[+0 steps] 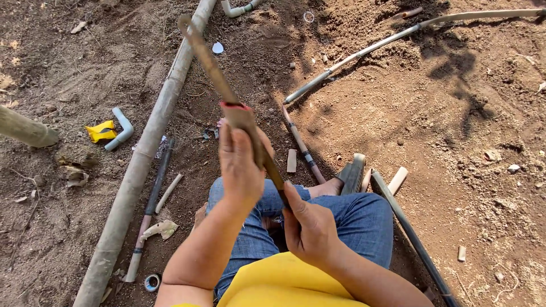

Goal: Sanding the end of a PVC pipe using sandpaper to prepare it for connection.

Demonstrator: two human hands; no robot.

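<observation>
Where the bare dirt ground reached the left edge of the view, the end of a thick grey pipe was seen, and near it a yellow packet lay touching a small grey elbow fitting. A long mud-caked pipe was laid from the bottom left up to the top centre, with a thinner dark rod, a scrap of pale paper and a roll of tape just beside it.

At the centre, a long brown rusty-looking strip was held up over the lap, tilted away toward the top left. The left hand was closed round a sleeve-like piece with a red rim on the strip, its fingers wrapped tight on it. The right hand was clamped on the strip's near end, close to the blue-jeaned knees.

A slip was judged the main risk: were the sleeve to give suddenly, the left hand could be carried along the rough edge and cut. The near end could likewise be driven toward the legs, since it was pointed at the body. The free far end could swing, being unsupported.

To the right, a short thin pipe, a sandalled foot, a dark hose and a long pale pipe were lying well apart on the ground.
</observation>
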